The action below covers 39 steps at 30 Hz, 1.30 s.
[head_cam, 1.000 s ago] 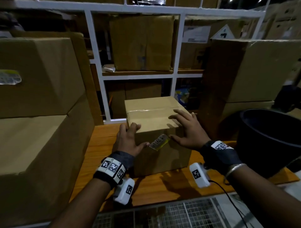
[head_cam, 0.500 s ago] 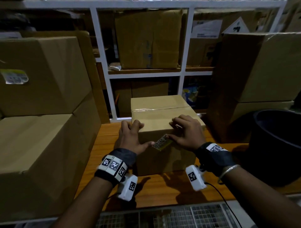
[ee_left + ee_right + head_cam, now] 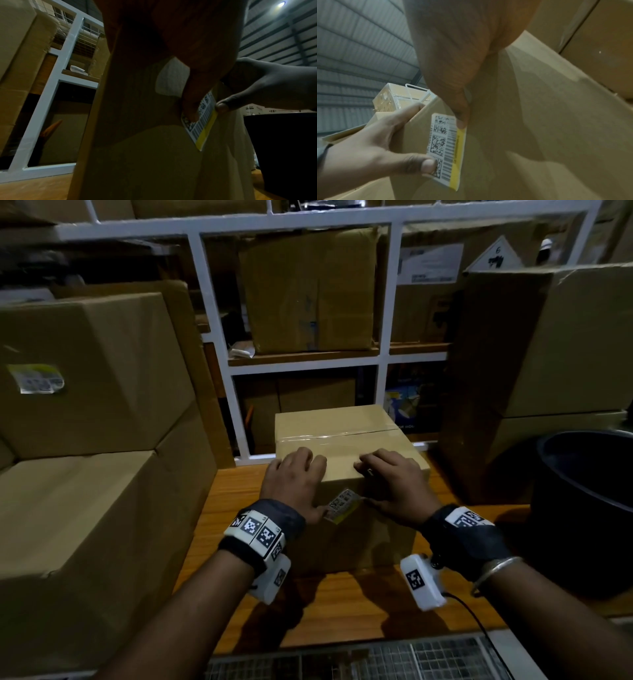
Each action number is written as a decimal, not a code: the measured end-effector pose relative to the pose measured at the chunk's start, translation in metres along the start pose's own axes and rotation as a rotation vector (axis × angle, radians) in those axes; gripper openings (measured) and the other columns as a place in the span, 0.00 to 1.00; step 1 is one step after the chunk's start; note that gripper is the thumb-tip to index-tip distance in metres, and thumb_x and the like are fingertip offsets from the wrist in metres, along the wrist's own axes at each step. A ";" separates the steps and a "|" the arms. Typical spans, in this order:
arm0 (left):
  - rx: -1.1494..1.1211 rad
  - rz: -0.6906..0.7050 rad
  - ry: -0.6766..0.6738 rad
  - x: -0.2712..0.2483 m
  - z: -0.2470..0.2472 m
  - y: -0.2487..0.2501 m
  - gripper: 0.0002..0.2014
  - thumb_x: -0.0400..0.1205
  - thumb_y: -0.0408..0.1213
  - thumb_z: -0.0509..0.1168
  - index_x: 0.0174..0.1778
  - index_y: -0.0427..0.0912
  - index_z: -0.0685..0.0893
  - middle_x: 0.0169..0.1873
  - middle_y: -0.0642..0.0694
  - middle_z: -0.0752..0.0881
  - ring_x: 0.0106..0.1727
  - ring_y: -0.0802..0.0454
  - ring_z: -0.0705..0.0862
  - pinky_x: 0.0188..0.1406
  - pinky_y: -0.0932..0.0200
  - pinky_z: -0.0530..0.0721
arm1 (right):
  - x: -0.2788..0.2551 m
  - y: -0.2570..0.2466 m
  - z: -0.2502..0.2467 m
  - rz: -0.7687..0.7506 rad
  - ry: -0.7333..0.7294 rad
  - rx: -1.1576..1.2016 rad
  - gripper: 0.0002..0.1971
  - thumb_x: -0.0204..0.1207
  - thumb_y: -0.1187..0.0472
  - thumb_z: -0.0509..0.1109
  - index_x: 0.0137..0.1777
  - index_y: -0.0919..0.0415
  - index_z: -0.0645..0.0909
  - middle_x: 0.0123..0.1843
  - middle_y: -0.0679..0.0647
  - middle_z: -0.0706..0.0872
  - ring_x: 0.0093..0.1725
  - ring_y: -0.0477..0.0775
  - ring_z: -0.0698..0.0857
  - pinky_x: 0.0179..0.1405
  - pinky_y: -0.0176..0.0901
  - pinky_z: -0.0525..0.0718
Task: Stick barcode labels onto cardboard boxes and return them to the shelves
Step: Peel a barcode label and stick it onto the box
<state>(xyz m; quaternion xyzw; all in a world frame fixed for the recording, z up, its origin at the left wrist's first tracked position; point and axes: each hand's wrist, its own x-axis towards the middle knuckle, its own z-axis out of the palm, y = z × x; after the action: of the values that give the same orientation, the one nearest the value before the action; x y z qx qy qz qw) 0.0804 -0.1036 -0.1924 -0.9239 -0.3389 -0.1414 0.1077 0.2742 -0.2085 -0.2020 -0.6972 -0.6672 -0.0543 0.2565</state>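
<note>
A taped cardboard box (image 3: 346, 440) stands on the wooden tabletop (image 3: 342, 604). A white barcode label with a yellow strip (image 3: 342, 504) lies slanted on its near face, just under the top edge. My left hand (image 3: 306, 484) drapes its fingers over the top edge, and its thumb (image 3: 428, 166) presses the label's left end. My right hand (image 3: 376, 481) rests bent fingers on the box top, its thumb (image 3: 462, 119) touching the label's right end. The label (image 3: 202, 121) shows between both thumbs in the wrist views, its lower yellow corner (image 3: 453, 186) slightly off the cardboard.
Large stacked cartons (image 3: 85, 440) wall in the left side, one bearing a label (image 3: 37, 378). Tall cartons (image 3: 548, 354) and a black tub (image 3: 589, 491) stand on the right. A white shelf rack (image 3: 387, 357) holding boxes rises behind. Wire mesh (image 3: 376, 659) lies at the near edge.
My right hand's fingers have gone from spread flat to bent on the box top. Both thumbs have closed in on the label's ends. The box has stayed in place.
</note>
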 end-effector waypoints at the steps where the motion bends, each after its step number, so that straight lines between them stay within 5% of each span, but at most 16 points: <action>1: 0.015 0.004 -0.003 -0.001 0.001 -0.001 0.37 0.66 0.61 0.75 0.67 0.52 0.69 0.61 0.48 0.71 0.62 0.48 0.74 0.63 0.49 0.74 | -0.001 0.001 0.000 -0.002 -0.007 0.003 0.33 0.66 0.54 0.85 0.72 0.53 0.78 0.66 0.49 0.80 0.64 0.54 0.79 0.63 0.58 0.80; 15: 0.106 -0.042 -0.030 -0.004 0.006 0.009 0.43 0.67 0.63 0.73 0.73 0.50 0.64 0.65 0.43 0.69 0.66 0.43 0.74 0.66 0.42 0.73 | -0.003 -0.006 0.000 0.017 0.012 0.011 0.33 0.65 0.55 0.86 0.71 0.53 0.79 0.66 0.50 0.80 0.65 0.54 0.78 0.66 0.59 0.78; 21: 0.012 -0.065 -0.050 0.008 -0.005 0.003 0.37 0.65 0.66 0.73 0.65 0.54 0.69 0.57 0.49 0.72 0.58 0.47 0.76 0.54 0.48 0.75 | -0.001 -0.004 0.000 0.016 0.014 0.024 0.33 0.64 0.54 0.86 0.70 0.54 0.79 0.66 0.51 0.80 0.65 0.55 0.77 0.65 0.60 0.78; 28: -0.131 0.028 -0.237 0.038 -0.019 -0.004 0.40 0.66 0.63 0.76 0.73 0.62 0.67 0.64 0.49 0.71 0.65 0.47 0.74 0.62 0.44 0.74 | -0.002 -0.001 0.003 -0.009 0.027 0.002 0.33 0.65 0.53 0.85 0.70 0.55 0.79 0.65 0.52 0.80 0.63 0.56 0.77 0.63 0.58 0.76; 39: -0.208 -0.052 -0.210 0.042 -0.009 -0.007 0.41 0.63 0.62 0.77 0.72 0.66 0.67 0.68 0.51 0.69 0.72 0.47 0.71 0.72 0.39 0.69 | 0.000 0.001 0.012 -0.036 0.172 0.109 0.20 0.71 0.49 0.80 0.62 0.52 0.84 0.60 0.50 0.85 0.58 0.54 0.82 0.56 0.60 0.83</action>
<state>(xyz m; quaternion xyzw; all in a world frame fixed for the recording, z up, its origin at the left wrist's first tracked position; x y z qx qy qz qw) 0.1047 -0.0759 -0.1697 -0.9306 -0.3558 -0.0812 -0.0285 0.2721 -0.2033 -0.2129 -0.6628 -0.6571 -0.0821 0.3495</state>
